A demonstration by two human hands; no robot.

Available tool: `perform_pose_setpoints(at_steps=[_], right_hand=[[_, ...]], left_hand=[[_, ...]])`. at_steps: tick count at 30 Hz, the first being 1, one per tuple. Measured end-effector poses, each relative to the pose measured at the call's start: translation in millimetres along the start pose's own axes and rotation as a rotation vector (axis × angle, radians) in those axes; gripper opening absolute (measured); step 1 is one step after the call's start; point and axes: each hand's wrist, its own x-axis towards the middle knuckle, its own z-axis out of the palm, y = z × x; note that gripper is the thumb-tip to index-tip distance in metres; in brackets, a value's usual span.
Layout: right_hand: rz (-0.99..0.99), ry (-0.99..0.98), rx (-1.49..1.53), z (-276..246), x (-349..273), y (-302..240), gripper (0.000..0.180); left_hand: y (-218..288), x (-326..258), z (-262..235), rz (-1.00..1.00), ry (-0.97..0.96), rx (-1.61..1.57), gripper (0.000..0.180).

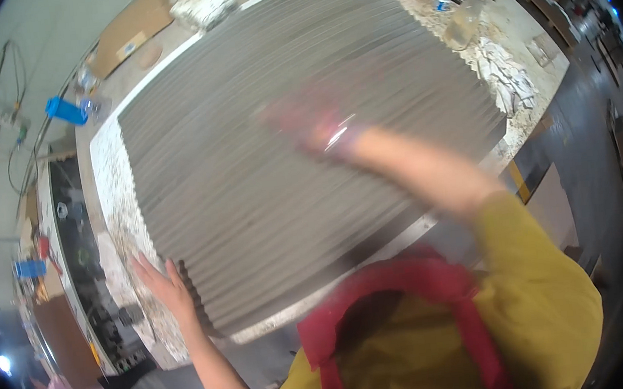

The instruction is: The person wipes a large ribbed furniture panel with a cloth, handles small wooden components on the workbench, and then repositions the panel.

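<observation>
Bottle [465,22] nr corrug. panel [251,201]

Even, muted light falls across a ribbed grey panel [251,201], its ridges smeared into soft streaks through the middle. Motion blurs the right hand [311,122], a white glint [339,135] flaring at its wrist, while the left hand [161,283] appears sharper. A white light [4,364] glares at lower left; blue points of light [615,11] dot the dim right rim. Fisheye distortion bows straight edges, the pale wall [56,35] looks hazy, and black vignetting swallows the corners.
</observation>
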Motion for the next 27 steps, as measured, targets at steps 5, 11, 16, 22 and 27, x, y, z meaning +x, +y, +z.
perform_pose_setpoints(at_steps=[5,11,16,22,27], right_hand=[[0.159,-0.205,0.576,57.9,42.2,-116.1,0.052],[0.128,0.056,-0.024,5.8,-12.5,167.8,0.029],[0.796,-0.091,-0.510,-103.3,-62.3,334.8,0.025],[0.379,0.154,-0.254,-63.3,-56.8,274.0,0.028],[0.630,0.045,-0.219,-92.3,-30.8,292.0,0.031]], left_hand=[[6.2,122.9,85.3,0.196,0.012,-0.009,0.056],[19.9,132.4,121.4,-0.116,-0.269,0.203,0.057],[32.2,138.4,124.3,-0.119,-0.303,0.174,0.056],[23.4,134.2,118.9,-0.123,-0.304,0.172,0.055],[21.6,136.4,117.1,-0.090,-0.287,0.170,0.055]])
